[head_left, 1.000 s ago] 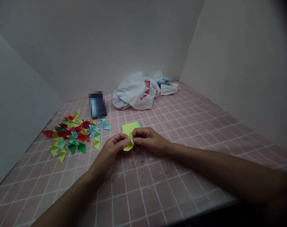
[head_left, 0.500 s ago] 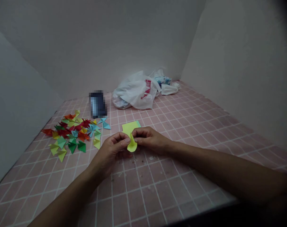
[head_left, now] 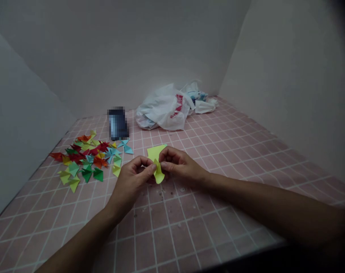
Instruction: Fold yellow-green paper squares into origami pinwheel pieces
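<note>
Between my two hands is a small piece of yellow origami paper (head_left: 159, 175), partly folded, with a rounded lower flap bulging toward me. My left hand (head_left: 134, 178) pinches its left side between thumb and fingers. From the other side, my right hand (head_left: 178, 163) is closed on the paper's right edge, fingers curled. Just behind the hands lies a stack of yellow paper sheets (head_left: 155, 151), partly covered by them. To the left spreads a pile of folded paper pieces (head_left: 87, 155) in red, orange, green, yellow and light blue.
A dark, blurred-out rectangular object (head_left: 118, 124) stands behind the pile. White plastic bags (head_left: 163, 110) with red print sit by the back wall, beside a blue-patterned packet (head_left: 198, 96). Pink tiled surface (head_left: 206, 227) lies under everything, with small flecks on it near my hands.
My right hand has shifted slightly up, its fingers more raised. The yellow paper between my hands has opened a little, its fold flatter and wider.
</note>
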Action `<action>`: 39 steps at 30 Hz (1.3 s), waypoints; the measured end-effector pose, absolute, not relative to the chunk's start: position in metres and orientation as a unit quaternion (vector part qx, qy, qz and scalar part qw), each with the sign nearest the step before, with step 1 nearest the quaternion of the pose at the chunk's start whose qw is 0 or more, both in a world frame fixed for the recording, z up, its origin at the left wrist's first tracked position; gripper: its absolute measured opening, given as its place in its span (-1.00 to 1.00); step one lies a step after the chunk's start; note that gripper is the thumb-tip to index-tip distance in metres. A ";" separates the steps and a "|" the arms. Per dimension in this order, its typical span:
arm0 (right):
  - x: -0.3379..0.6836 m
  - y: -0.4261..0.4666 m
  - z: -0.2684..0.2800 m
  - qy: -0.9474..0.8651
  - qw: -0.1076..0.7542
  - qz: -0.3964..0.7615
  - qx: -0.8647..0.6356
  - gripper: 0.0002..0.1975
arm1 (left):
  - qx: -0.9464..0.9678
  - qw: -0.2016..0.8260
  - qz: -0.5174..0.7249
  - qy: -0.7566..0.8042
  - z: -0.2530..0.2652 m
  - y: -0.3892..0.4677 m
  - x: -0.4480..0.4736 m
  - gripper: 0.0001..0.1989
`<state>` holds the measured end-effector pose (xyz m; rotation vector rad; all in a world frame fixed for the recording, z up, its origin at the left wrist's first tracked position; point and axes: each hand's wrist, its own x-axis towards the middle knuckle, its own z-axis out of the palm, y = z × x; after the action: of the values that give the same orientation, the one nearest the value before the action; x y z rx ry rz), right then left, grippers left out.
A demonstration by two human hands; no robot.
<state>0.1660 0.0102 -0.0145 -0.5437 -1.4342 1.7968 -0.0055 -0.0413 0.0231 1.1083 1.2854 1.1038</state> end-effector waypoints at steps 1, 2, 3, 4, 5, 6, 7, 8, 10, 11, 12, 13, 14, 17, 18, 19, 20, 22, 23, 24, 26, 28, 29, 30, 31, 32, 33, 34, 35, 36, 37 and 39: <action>0.166 0.010 -0.014 -0.563 0.383 0.700 -0.216 -0.76 | 0.465 0.528 0.463 0.539 0.022 -0.041 -0.006 -0.76; 0.166 0.009 -0.014 -0.565 0.384 0.696 -0.219 -0.76 | 0.465 0.528 0.465 0.538 0.022 -0.041 -0.006 -0.76; 0.167 0.009 -0.013 -0.569 0.384 0.692 -0.221 -0.76 | 0.463 0.530 0.466 0.536 0.021 -0.041 -0.006 -0.75; 0.167 0.009 -0.013 -0.573 0.383 0.689 -0.223 -0.77 | 0.458 0.534 0.469 0.534 0.021 -0.041 -0.006 -0.75; 0.167 0.008 -0.012 -0.576 0.383 0.687 -0.223 -0.77 | 0.451 0.540 0.472 0.532 0.020 -0.041 -0.007 -0.75; 0.168 0.008 -0.012 -0.578 0.382 0.685 -0.225 -0.77 | 0.442 0.545 0.474 0.532 0.020 -0.040 -0.007 -0.75; 0.168 0.008 -0.012 -0.580 0.379 0.684 -0.228 -0.77 | 0.435 0.549 0.474 0.533 0.020 -0.040 -0.007 -0.75; 0.168 0.008 -0.011 -0.582 0.377 0.681 -0.233 -0.77 | 0.430 0.551 0.474 0.535 0.020 -0.040 -0.007 -0.75; 0.167 0.008 -0.011 -0.587 0.376 0.674 -0.244 -0.77 | 0.436 0.547 0.469 0.539 0.019 -0.040 -0.007 -0.76; 0.167 0.008 -0.011 -0.591 0.376 0.669 -0.250 -0.77 | 0.449 0.538 0.466 0.540 0.019 -0.040 -0.007 -0.77; 0.167 0.008 -0.011 -0.595 0.378 0.662 -0.254 -0.77 | 0.467 0.523 0.466 0.540 0.018 -0.040 -0.007 -0.78; 0.167 0.008 -0.011 -0.599 0.380 0.656 -0.257 -0.77 | 0.488 0.503 0.467 0.539 0.017 -0.040 -0.007 -0.80; 0.167 0.007 -0.011 -0.604 0.381 0.649 -0.260 -0.78 | 0.507 0.483 0.471 0.537 0.016 -0.040 -0.008 -0.82; 0.167 0.007 -0.010 -0.621 0.380 0.627 -0.277 -0.79 | 0.532 0.458 0.483 0.523 0.012 -0.039 -0.008 -0.84; 0.167 0.006 -0.010 -0.626 0.381 0.620 -0.282 -0.80 | 0.531 0.464 0.483 0.519 0.011 -0.039 -0.008 -0.85; 0.167 0.006 -0.010 -0.630 0.382 0.612 -0.286 -0.81 | 0.528 0.473 0.481 0.516 0.010 -0.039 -0.008 -0.85; 0.168 0.006 -0.010 -0.635 0.383 0.606 -0.288 -0.82 | 0.526 0.480 0.479 0.513 0.010 -0.039 -0.008 -0.85; 0.168 0.006 -0.010 -0.642 0.386 0.595 -0.290 -0.83 | 0.525 0.488 0.475 0.511 0.010 -0.040 -0.008 -0.85; 0.168 0.007 -0.010 -0.646 0.387 0.590 -0.292 -0.84 | 0.525 0.489 0.472 0.512 0.010 -0.040 -0.008 -0.85; 0.168 0.007 -0.010 -0.649 0.388 0.585 -0.294 -0.84 | 0.525 0.490 0.470 0.513 0.010 -0.040 -0.009 -0.85; 0.168 0.007 -0.010 -0.652 0.389 0.577 -0.301 -0.84 | 0.526 0.489 0.465 0.518 0.010 -0.041 -0.009 -0.85; 0.168 0.007 -0.010 -0.650 0.387 0.576 -0.309 -0.83 | 0.530 0.485 0.460 0.522 0.011 -0.041 -0.009 -0.84; 0.167 0.007 -0.010 -0.649 0.386 0.576 -0.313 -0.83 | 0.531 0.482 0.459 0.524 0.011 -0.041 -0.008 -0.84; 0.167 0.007 -0.009 -0.649 0.383 0.576 -0.315 -0.83 | 0.534 0.478 0.458 0.527 0.012 -0.041 -0.008 -0.84; 0.167 0.007 -0.009 -0.652 0.379 0.576 -0.315 -0.83 | 0.536 0.473 0.455 0.531 0.012 -0.040 -0.008 -0.84; 0.168 0.006 -0.009 -0.655 0.375 0.577 -0.313 -0.84 | 0.539 0.468 0.452 0.534 0.013 -0.040 -0.008 -0.83; 0.168 0.006 -0.008 -0.658 0.371 0.579 -0.307 -0.84 | 0.541 0.464 0.449 0.539 0.013 -0.040 -0.008 -0.83; 0.168 0.006 -0.008 -0.659 0.370 0.582 -0.300 -0.84 | 0.542 0.461 0.445 0.544 0.013 -0.040 -0.008 -0.83; 0.168 0.006 -0.008 -0.658 0.368 0.588 -0.295 -0.84 | 0.542 0.461 0.441 0.548 0.013 -0.040 -0.008 -0.82; 0.168 0.006 -0.008 -0.655 0.366 0.593 -0.293 -0.84 | 0.540 0.462 0.438 0.551 0.014 -0.039 -0.008 -0.82; 0.168 0.006 -0.008 -0.652 0.364 0.598 -0.292 -0.84 | 0.538 0.462 0.435 0.555 0.014 -0.039 -0.008 -0.81; 0.168 0.005 -0.009 -0.647 0.357 0.606 -0.295 -0.83 | 0.537 0.461 0.430 0.560 0.014 -0.039 -0.008 -0.81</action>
<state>0.1682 0.0054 -0.0087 -0.7607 -1.6703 1.5651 -0.0077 -0.0390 0.0139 1.3219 1.3777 1.0575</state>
